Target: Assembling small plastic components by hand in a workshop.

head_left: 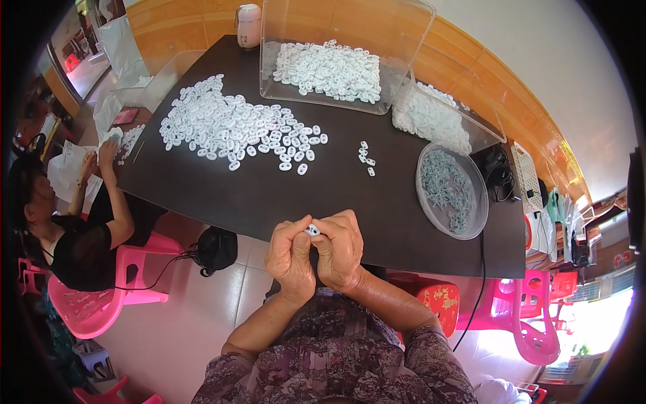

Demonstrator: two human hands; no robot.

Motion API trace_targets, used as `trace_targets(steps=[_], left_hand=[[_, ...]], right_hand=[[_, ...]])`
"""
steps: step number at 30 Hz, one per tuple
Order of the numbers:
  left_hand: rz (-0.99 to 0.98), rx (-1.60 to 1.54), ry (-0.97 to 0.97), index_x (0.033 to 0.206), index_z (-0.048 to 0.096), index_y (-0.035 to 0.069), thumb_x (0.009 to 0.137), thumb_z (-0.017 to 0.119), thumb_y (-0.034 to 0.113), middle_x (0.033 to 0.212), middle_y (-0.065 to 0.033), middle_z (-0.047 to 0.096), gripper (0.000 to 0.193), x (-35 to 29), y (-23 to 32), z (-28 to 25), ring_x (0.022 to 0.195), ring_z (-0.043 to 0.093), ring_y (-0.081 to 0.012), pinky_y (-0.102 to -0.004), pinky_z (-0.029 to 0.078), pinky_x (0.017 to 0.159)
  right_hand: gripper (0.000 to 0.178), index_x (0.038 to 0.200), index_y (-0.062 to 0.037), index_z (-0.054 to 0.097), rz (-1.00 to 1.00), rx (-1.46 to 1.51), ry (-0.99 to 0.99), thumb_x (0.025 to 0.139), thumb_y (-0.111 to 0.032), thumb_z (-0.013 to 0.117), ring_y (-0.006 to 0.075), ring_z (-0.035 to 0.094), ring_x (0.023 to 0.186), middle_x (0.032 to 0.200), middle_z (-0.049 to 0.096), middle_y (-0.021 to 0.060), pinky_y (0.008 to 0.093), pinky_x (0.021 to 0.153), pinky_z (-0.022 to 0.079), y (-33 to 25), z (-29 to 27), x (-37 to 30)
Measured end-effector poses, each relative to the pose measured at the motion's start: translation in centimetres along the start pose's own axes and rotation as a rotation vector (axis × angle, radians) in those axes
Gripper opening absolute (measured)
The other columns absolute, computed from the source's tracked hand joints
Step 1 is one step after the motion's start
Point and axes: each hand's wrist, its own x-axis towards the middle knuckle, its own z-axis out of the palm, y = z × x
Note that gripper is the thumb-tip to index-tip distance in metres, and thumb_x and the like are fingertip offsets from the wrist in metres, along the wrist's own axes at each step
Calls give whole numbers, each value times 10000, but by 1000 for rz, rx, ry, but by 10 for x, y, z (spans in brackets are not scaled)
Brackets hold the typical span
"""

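Head view: hands (289, 254) pinch small white piece (312, 229), hiding its ends.

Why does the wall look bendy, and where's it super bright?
Head view: the wide fisheye lens bends the orange wood-look wall panelling; head view: glare whites out the bright white opening at lower right; head view: the pale glossy floor tiles reflect light, while the left hand and right hand look fairly clear.

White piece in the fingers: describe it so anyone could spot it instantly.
By the near edge of the dark table, the left hand and right hand meet. Between their fingers is a small white piece, pinched rather than heaped like the white pile.
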Motion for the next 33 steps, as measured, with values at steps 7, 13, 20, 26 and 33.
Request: trace_targets(steps=[7,13,20,26,33], left_hand=[[38,53,-18,987,626,-18,932,565,149,793,-42,546,185,2,-7,-1,712,497,-120,-238,409,629],[19,40,-47,978,626,-15,941,554,168,785,-44,546,200,5,-9,-1,711,496,-118,-239,403,626],[-31,4,-73,1054,623,-18,948,525,112,847,-37,542,195,7,-5,0,754,494,-109,-224,400,656],[-6,66,-110,1075,621,-20,921,536,37,848,-48,557,184,9,-2,1,757,515,-113,-221,412,667],[-246,-95,-219,1268,483,-38,922,536,28,850,-31,582,357,10,-2,5,766,526,-78,-204,440,712]], right_hand=[[332,1012,6,563,-25,-1,-24,706,50,682,254,523,688,821,577,107,336,580,440,4,-1,-1],[275,1012,15,575,7,4,-7,753,23,668,253,535,713,840,588,111,332,602,450,4,-1,-1],[238,1019,25,593,41,54,-33,794,-14,658,255,559,775,906,619,125,324,673,465,6,-6,3],[236,993,28,610,63,57,-32,761,45,648,264,565,760,889,628,127,329,682,467,5,-14,8],[163,894,-11,640,194,31,-52,742,39,670,223,567,713,801,622,97,312,620,455,19,-36,23]])
